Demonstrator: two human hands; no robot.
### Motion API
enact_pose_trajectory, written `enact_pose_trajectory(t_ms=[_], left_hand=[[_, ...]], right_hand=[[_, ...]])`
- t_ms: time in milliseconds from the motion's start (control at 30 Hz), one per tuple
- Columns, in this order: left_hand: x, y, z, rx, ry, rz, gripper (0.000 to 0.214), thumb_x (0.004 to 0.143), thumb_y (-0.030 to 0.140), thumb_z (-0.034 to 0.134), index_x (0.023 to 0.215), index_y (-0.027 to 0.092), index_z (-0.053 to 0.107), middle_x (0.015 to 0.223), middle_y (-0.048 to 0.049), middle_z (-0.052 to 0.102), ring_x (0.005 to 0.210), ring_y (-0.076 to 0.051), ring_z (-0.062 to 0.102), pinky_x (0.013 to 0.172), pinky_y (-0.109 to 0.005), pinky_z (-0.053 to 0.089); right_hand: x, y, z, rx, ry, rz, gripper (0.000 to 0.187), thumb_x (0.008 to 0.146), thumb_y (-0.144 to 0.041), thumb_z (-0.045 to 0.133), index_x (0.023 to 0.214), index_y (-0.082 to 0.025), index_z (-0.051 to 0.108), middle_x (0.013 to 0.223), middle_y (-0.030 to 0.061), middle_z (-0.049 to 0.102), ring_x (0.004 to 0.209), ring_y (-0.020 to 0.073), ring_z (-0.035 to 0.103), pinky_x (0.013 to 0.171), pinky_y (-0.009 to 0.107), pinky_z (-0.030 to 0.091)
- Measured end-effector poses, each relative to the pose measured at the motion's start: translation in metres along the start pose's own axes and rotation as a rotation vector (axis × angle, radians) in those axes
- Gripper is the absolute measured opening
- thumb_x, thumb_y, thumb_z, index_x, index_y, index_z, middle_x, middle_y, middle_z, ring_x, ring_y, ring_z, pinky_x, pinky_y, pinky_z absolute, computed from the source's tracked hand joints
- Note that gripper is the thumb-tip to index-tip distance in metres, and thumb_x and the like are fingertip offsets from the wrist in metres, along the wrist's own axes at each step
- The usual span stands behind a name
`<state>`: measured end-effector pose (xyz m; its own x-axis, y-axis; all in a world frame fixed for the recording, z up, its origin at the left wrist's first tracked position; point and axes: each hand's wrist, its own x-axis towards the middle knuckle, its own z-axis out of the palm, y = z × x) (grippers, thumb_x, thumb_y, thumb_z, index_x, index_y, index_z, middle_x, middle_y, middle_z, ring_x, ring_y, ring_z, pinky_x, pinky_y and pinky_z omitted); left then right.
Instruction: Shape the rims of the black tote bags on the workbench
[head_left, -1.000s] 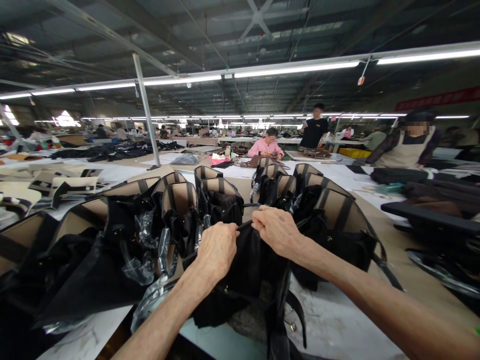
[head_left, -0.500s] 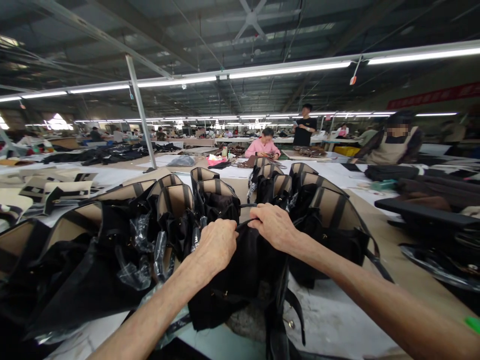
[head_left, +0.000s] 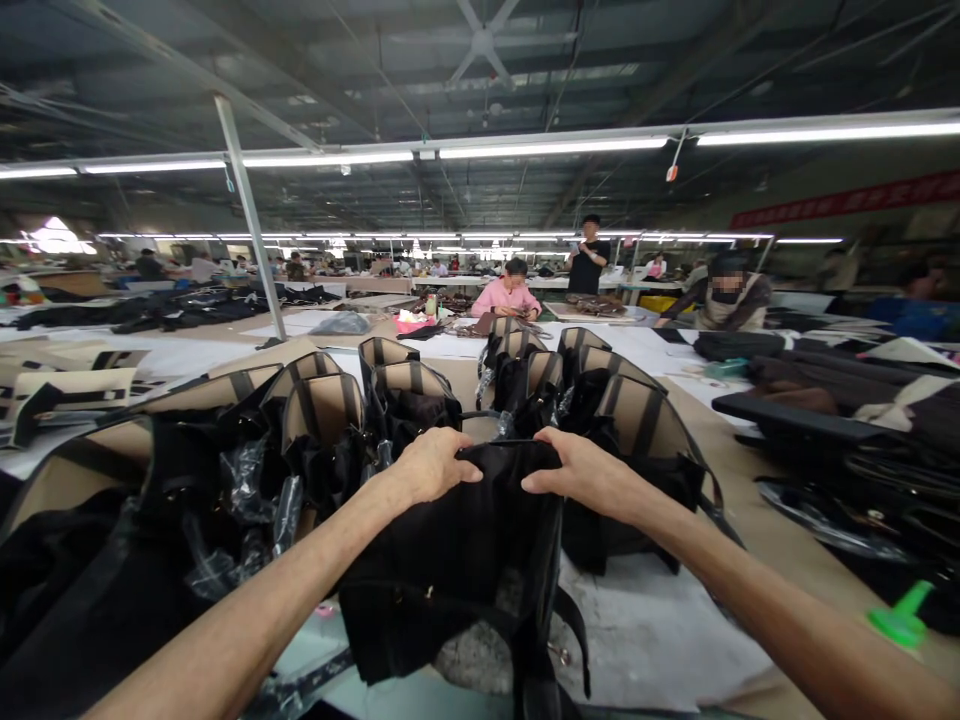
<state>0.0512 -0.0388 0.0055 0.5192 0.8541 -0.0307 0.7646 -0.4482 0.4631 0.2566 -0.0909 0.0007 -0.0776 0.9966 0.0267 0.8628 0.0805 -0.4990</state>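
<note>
Black bag [head_left: 450, 540] has L hand [head_left: 433, 464] & R hand [head_left: 581, 470] at rim [head_left: 504, 444].

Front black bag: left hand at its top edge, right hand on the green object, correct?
Not the right hand: the head view shows it at the top edge of the black bag too, not on the green object; the rest holds.

Your left hand [head_left: 431, 468] and right hand [head_left: 583, 472] are both ungloved, the skin exposed through to the fingers. Your left forearm [head_left: 277, 595] and right forearm [head_left: 720, 560] are uncovered too, bare as far as the picture's edge. Each of your forearms looks long and lean, thicker at the elbow end and tapering to a slim wrist. Your thumbs are rounded at the tip; your nails are too small to make out.
</note>
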Motion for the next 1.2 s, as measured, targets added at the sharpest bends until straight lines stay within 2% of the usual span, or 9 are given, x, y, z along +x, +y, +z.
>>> enact_pose_trajectory(t_ms=[133,233,367,600,667,800,900,1033,1200], left_hand=[[0.003,-0.004,-0.002,-0.116,-0.044,0.109,0.019,0.067,0.021,0.05,0.081,0.018,0.063,0.074,0.0016,0.062,0.076,-0.016,0.055,0.063,-0.02,0.039],[-0.003,-0.007,-0.005,-0.142,-0.108,0.117,0.02,0.064,0.015,0.047,0.075,0.016,0.063,0.067,0.0034,0.06,0.069,-0.014,0.054,0.06,-0.018,0.037],[-0.015,-0.012,-0.006,-0.218,-0.144,0.115,0.02,0.064,0.015,0.045,0.074,0.015,0.063,0.066,0.004,0.059,0.066,-0.013,0.053,0.058,-0.018,0.037],[-0.024,-0.022,-0.003,-0.332,-0.197,0.131,0.021,0.069,0.017,0.043,0.08,0.013,0.06,0.071,0.0012,0.059,0.068,-0.014,0.054,0.059,-0.019,0.04],[-0.026,-0.021,-0.003,-0.254,-0.125,0.166,0.022,0.071,0.018,0.044,0.086,0.015,0.059,0.078,0.0003,0.06,0.075,-0.015,0.056,0.064,-0.021,0.041],[-0.029,-0.012,0.0,0.106,0.118,0.198,0.036,0.069,0.016,0.05,0.104,0.023,0.051,0.093,-0.0023,0.061,0.09,-0.02,0.056,0.074,-0.027,0.04],[-0.029,0.001,0.002,0.256,0.144,0.142,0.039,0.067,0.013,0.051,0.105,0.022,0.049,0.093,-0.0048,0.062,0.089,-0.022,0.057,0.071,-0.028,0.04],[-0.023,0.016,0.002,0.19,0.135,0.012,0.035,0.066,0.013,0.053,0.1,0.023,0.05,0.091,-0.0034,0.062,0.084,-0.02,0.058,0.069,-0.027,0.041],[-0.017,0.027,0.008,0.011,0.245,0.131,0.028,0.067,0.016,0.056,0.094,0.023,0.053,0.088,0.0005,0.06,0.082,-0.016,0.055,0.07,-0.025,0.041]], right_hand=[[0.014,0.012,-0.001,0.128,-0.047,-0.046,0.026,0.063,-0.019,0.054,0.089,-0.019,0.058,0.077,-0.0018,0.062,0.072,0.0152,0.056,0.059,0.021,0.039],[0.021,0.018,-0.005,0.199,-0.168,-0.14,0.029,0.061,-0.01,0.045,0.083,-0.018,0.062,0.074,-0.0034,0.063,0.072,0.0142,0.056,0.063,0.021,0.04],[0.023,0.022,-0.008,0.262,-0.255,-0.235,0.03,0.061,-0.011,0.044,0.083,-0.016,0.064,0.074,-0.0034,0.063,0.075,0.0155,0.056,0.069,0.023,0.041],[0.021,0.013,-0.005,0.246,-0.248,-0.306,0.026,0.064,-0.012,0.046,0.083,-0.017,0.063,0.076,-0.0038,0.062,0.075,0.0152,0.056,0.068,0.022,0.041],[0.021,0.012,-0.003,0.241,-0.232,-0.309,0.025,0.064,-0.013,0.047,0.083,-0.017,0.063,0.076,-0.0037,0.062,0.074,0.0151,0.056,0.066,0.022,0.041],[0.021,0.012,0.002,0.253,-0.181,-0.233,0.024,0.066,-0.015,0.048,0.084,-0.016,0.063,0.073,-0.0027,0.062,0.069,0.0148,0.055,0.063,0.022,0.041],[0.02,0.011,0.003,0.23,-0.154,-0.203,0.023,0.065,-0.016,0.05,0.084,-0.017,0.063,0.073,-0.0026,0.062,0.069,0.0147,0.055,0.062,0.022,0.04],[0.017,0.006,0.0,0.207,-0.147,-0.225,0.024,0.063,-0.018,0.056,0.086,-0.019,0.063,0.075,-0.0031,0.063,0.072,0.0157,0.055,0.063,0.022,0.04],[0.014,0.003,-0.002,0.186,-0.083,-0.268,0.022,0.068,-0.022,0.055,0.088,-0.019,0.065,0.078,-0.0027,0.063,0.074,0.0162,0.055,0.068,0.024,0.039]])
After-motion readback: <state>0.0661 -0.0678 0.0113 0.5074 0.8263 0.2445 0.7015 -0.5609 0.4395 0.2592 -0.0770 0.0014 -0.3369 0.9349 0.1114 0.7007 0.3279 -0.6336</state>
